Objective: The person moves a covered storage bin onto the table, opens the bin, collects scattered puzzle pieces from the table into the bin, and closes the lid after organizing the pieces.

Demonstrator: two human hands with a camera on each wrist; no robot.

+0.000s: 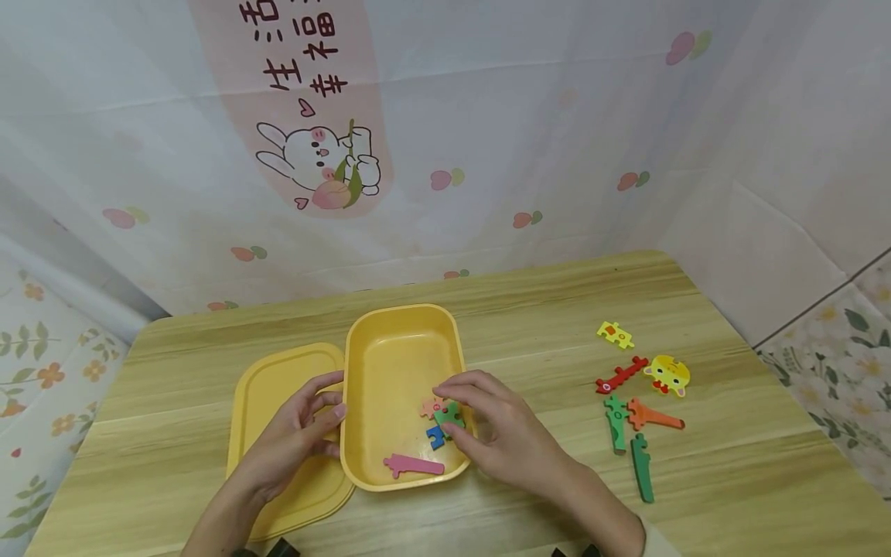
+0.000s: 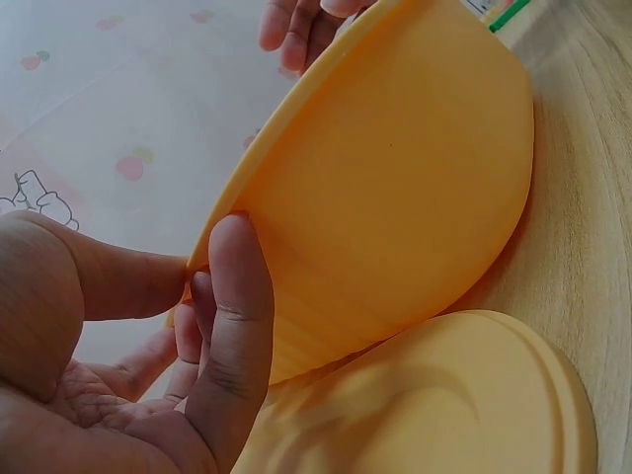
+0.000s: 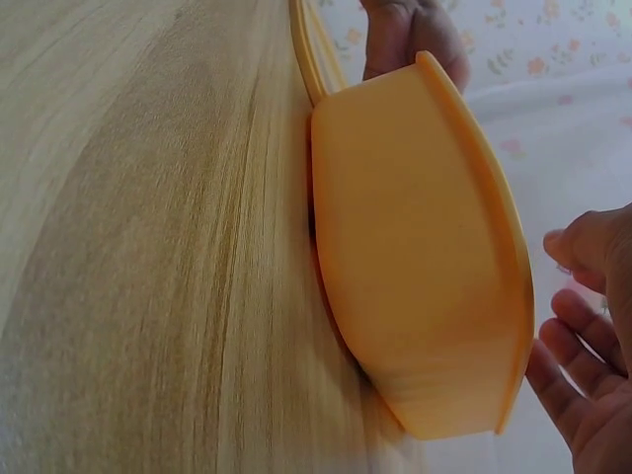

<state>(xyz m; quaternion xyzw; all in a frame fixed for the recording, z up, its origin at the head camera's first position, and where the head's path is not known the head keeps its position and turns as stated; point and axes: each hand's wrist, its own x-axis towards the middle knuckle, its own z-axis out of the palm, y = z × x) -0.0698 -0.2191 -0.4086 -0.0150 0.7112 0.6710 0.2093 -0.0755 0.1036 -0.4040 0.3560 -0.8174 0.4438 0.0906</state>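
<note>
A yellow plastic box (image 1: 379, 363) stands near the middle of the table, its left side overlapping the yellow lid (image 1: 267, 387). My left hand (image 1: 302, 437) pinches the left rim of the box between thumb and fingers; the left wrist view shows this grip. My right hand (image 1: 504, 433) is over the box's right rim, thumb and fingers apart in the right wrist view, with no piece visible between them. Below its fingertips lie a green puzzle piece (image 1: 450, 415), a peach-orange piece (image 1: 431, 406) and a blue piece (image 1: 435, 438). A pink piece (image 1: 414, 465) rests at the box's near end.
On the table's right side are a yellow piece (image 1: 616, 335), a red piece (image 1: 622, 375), a yellow animal-face piece (image 1: 668, 376), an orange piece (image 1: 654, 415), a light green piece (image 1: 616, 424) and a dark green piece (image 1: 643, 468). A patterned curtain (image 1: 487, 116) hangs behind the table.
</note>
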